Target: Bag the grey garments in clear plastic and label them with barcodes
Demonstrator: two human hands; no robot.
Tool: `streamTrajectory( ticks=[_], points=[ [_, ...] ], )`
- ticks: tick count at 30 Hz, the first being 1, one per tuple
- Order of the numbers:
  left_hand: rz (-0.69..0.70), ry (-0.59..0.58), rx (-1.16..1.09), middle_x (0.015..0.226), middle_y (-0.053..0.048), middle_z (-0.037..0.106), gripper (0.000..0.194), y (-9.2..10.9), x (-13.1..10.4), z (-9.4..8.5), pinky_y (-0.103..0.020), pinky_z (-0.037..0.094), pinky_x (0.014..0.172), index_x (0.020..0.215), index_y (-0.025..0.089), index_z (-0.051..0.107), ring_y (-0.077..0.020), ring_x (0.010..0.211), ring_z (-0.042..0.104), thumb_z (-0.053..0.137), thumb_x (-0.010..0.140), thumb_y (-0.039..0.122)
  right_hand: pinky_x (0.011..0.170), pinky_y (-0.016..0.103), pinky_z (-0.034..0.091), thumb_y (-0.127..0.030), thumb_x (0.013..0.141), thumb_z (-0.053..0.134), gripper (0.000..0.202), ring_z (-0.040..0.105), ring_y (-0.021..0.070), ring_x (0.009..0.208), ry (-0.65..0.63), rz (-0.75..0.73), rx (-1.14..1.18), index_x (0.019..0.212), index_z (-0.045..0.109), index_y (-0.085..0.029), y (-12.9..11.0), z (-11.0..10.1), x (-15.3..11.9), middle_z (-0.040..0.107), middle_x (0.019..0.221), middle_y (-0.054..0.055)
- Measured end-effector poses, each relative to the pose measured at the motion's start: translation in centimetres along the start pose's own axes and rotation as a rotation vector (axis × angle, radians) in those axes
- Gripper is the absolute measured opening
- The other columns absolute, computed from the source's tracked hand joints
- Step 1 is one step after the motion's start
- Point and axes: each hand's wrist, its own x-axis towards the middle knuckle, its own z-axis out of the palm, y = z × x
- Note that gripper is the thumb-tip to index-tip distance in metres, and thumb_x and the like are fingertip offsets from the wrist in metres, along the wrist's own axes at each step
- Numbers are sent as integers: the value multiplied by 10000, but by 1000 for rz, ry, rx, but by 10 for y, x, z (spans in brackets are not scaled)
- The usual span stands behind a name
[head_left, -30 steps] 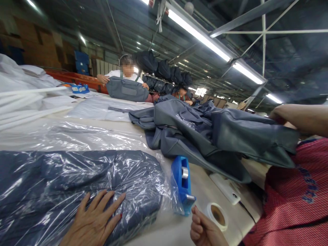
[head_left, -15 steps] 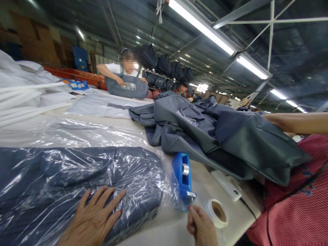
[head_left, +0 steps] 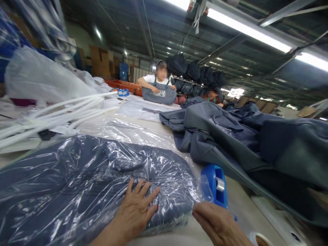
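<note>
Blue bundle [head_left: 102, 171] in film [head_left: 206, 189] on table [head_left: 242, 200]; left hand [head_left: 135, 208] flat on it, fingers spread; right hand [head_left: 217, 220] by its end, fingers together, pinch can't tell; step: likely sealing; next probably calls for pressing film end, bundle steady.

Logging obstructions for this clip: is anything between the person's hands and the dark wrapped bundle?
Only clear plastic wrap lies between the left hand and the dark bundle. Nothing visible blocks the right hand at the bundle's right end, though contact there is unclear. The blue tape dispenser stands just beyond that hand, not between them.
</note>
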Motion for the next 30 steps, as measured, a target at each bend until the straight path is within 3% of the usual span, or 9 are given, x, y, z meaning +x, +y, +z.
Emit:
streamTrajectory(
  ticks=[3,6,8,14,18,21,24,27,30],
  points=[
    [-28,-43,-46,1253,-35,570,430,3,1,-4,-608,204,1062,1356,374,431,-287,1187,459,446,932,440,614,288,315,-318,961,364,319,549,152,682,-197,-162,-417,768,592,-208,-21,-20,60,638,773,27],
    [-44,-95,-104,1264,-63,573,426,6,3,-10,-671,293,1013,1349,344,445,-318,1194,478,412,941,462,600,277,303,-280,948,416,243,600,156,746,-408,-260,-687,855,625,-196,-31,-20,108,686,855,41],
    [-52,-117,-127,1281,-77,569,434,7,4,-13,-698,322,997,1352,329,442,-329,1209,481,395,946,473,604,275,319,-270,932,439,225,631,176,783,-497,-291,-766,901,649,-194,-33,-15,128,706,885,58],
    [-18,-150,-127,1287,-97,577,472,5,6,-12,-735,388,945,1364,295,431,-357,1198,510,455,925,464,645,285,401,-207,870,493,220,670,236,842,-600,-271,-837,899,708,-168,-39,-4,160,725,896,99],
    [5,-130,-103,1271,-100,590,497,3,6,-7,-740,418,906,1354,285,446,-372,1177,527,513,894,462,649,268,437,-279,807,620,166,671,237,868,-615,-165,-793,891,730,-188,-40,0,175,730,891,80],
    [19,-116,-90,1252,-101,602,499,2,4,-4,-715,443,897,1358,285,444,-365,1163,540,486,902,485,635,261,452,-354,715,732,250,667,253,875,-563,-47,-736,862,725,-152,-34,3,186,722,878,100],
    [17,-116,-78,1260,-96,597,508,2,2,-3,-700,435,924,1371,301,429,-357,1170,535,486,902,487,569,233,450,-373,623,810,340,668,216,743,-544,61,-640,834,694,-133,-17,3,197,701,739,67],
    [9,-126,-89,1274,-92,588,515,2,2,-2,-687,431,946,1374,316,423,-352,1181,529,504,894,485,468,198,406,-353,622,811,307,609,139,536,-519,147,-537,822,654,-181,5,-6,206,626,576,-34],
    [0,-156,-127,1286,-100,581,513,1,4,-3,-720,423,932,1372,304,422,-365,1188,523,515,893,463,529,219,449,-288,655,785,239,627,159,600,-392,184,-522,805,630,-184,11,-18,203,647,639,-17]
  ],
)
